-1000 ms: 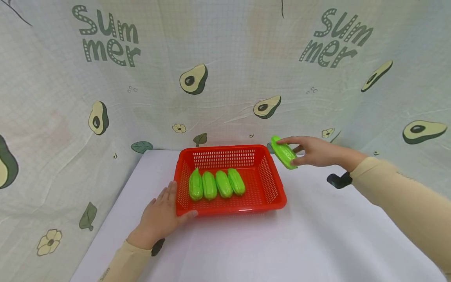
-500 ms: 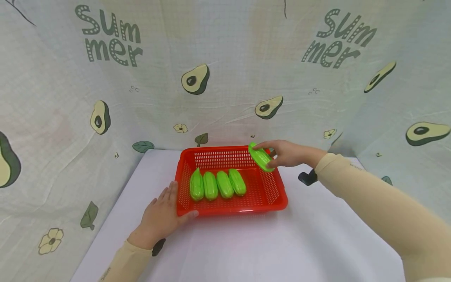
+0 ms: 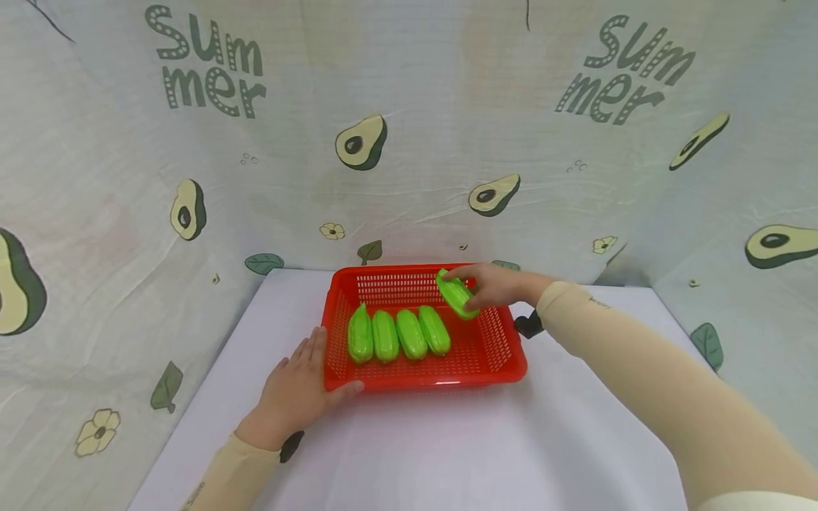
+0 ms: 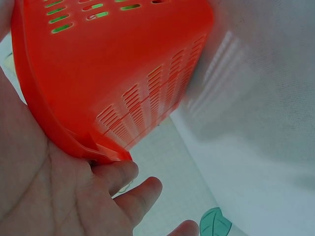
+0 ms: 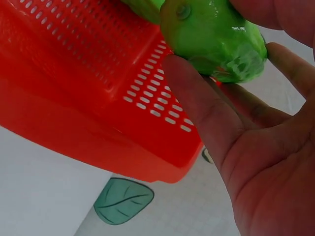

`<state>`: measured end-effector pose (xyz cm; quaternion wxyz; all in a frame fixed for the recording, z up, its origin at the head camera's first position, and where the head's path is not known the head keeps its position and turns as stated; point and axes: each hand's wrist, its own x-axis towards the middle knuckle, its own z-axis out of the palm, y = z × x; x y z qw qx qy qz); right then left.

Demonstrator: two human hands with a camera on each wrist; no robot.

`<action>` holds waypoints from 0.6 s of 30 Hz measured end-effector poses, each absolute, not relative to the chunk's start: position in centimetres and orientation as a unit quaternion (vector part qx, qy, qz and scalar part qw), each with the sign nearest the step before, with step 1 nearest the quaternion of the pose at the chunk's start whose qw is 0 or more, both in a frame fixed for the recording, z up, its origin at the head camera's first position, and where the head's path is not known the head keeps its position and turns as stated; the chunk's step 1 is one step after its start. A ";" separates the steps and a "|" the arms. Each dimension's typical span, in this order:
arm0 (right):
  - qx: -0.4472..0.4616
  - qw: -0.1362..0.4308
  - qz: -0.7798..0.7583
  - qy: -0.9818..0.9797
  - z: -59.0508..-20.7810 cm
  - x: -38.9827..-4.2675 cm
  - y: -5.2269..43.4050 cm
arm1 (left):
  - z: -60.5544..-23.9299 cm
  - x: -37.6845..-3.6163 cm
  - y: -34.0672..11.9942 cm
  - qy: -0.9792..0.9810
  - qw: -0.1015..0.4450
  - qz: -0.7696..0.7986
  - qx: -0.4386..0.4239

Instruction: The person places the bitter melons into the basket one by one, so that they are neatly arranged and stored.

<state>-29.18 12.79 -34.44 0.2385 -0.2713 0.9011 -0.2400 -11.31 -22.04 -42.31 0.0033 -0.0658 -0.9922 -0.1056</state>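
My right hand (image 3: pixel 503 285) holds a glossy, ridged green vegetable (image 3: pixel 457 297) between thumb and fingers. It hangs slantwise over the back right part of a red plastic basket (image 3: pixel 441 384). The right wrist view shows the rounded end of this vegetable (image 5: pixel 211 34) close up. Inside the basket, several matching green vegetables (image 3: pixel 386 337) lie side by side from the left wall to the middle. My left hand (image 3: pixel 294 390) rests with straight fingers along the basket's left side, thumb at its front rim. In the left wrist view, the palm lies against the basket's rim (image 4: pixel 44 118).
The basket stands on a white tabletop (image 3: pixel 434 454). Behind and on both sides hangs a pale cloth (image 3: pixel 422 128) printed with avocados, leaves and lettering. The basket's right end has bare floor inside.
My right hand has carried the green vegetable leftward and slightly down, from right of the basket to over its inside. The left hand has kept its place on the basket.
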 end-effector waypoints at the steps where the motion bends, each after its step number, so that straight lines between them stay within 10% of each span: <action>1: -0.269 0.242 -0.243 0.900 -34.6 -29.2 12.7 | -42.4 -11.4 -22.0 -0.992 0.003 -0.105 -0.066; 18: -0.239 0.262 -0.206 0.912 -37.0 -29.1 11.7 | -42.5 -11.4 -22.2 -0.992 0.010 -0.107 -0.072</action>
